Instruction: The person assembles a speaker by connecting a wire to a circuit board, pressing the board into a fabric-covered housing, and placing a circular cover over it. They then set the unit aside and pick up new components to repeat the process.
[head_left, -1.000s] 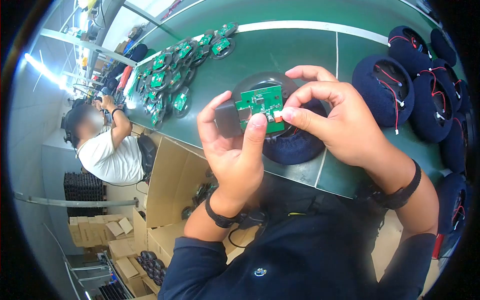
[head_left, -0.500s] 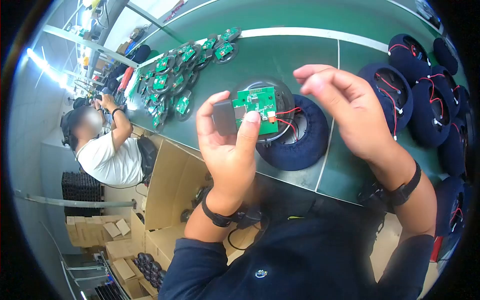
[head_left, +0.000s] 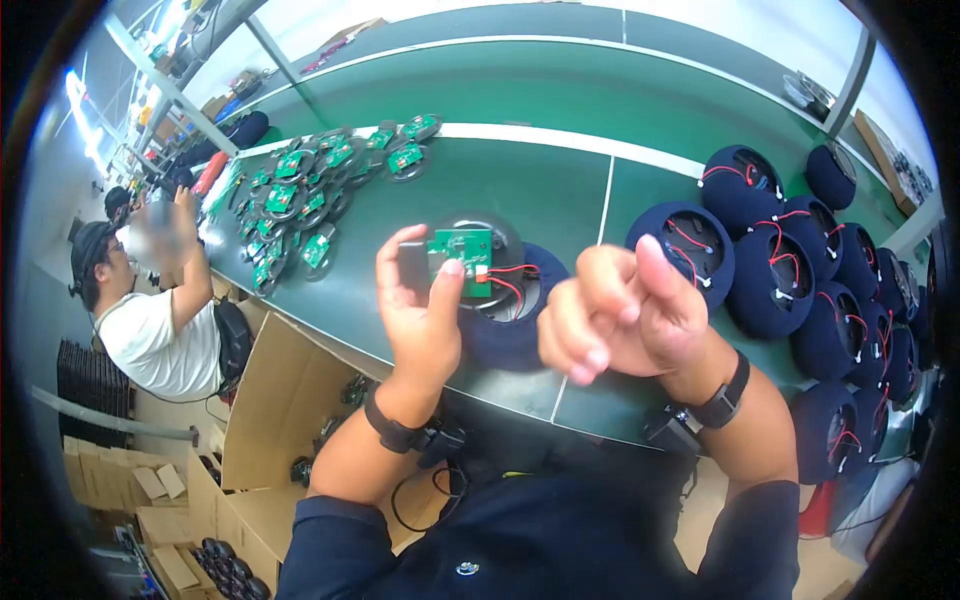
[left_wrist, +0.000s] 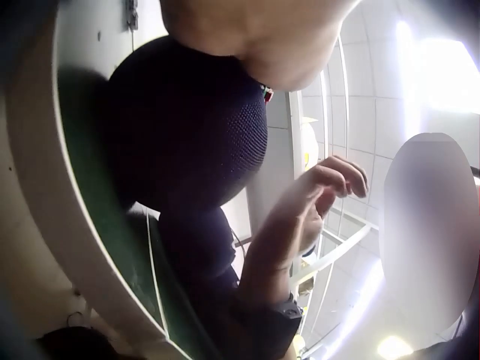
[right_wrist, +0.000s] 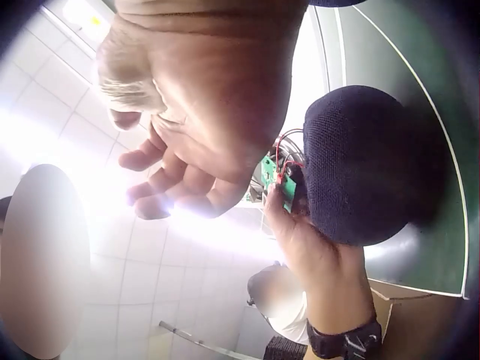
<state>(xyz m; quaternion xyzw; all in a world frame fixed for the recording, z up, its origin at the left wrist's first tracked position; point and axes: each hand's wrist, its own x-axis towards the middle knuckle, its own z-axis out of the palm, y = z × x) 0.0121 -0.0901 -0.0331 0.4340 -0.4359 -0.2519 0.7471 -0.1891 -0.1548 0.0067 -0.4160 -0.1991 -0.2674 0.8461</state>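
Note:
My left hand [head_left: 422, 325] grips a round black base [head_left: 508, 238] carrying a green circuit board [head_left: 468, 243], the thumb lying over the board. Red wires [head_left: 518, 268] run from a connector at the board's edge into a navy fabric-covered round shell [head_left: 500, 345] on the table behind the hand. The right hand [head_left: 630, 315] hovers to the right of that shell, fingers loosely bent, holding nothing. From the right wrist view, the shell [right_wrist: 360, 165] bulges beside the left hand [right_wrist: 319, 259], whose thumb is at the board [right_wrist: 279, 180].
Many similar boards on black bases [head_left: 300, 190] lie heaped at the table's back left. Navy shells with red wires [head_left: 775, 280] crowd the right side. An open cardboard box [head_left: 285, 400] stands below the front edge, and another person [head_left: 165, 330] works at the left.
The right hand has let go of the connector at the board and drawn away to the right. The left hand still holds the base. The head view has shifted, showing more of the table's far side.

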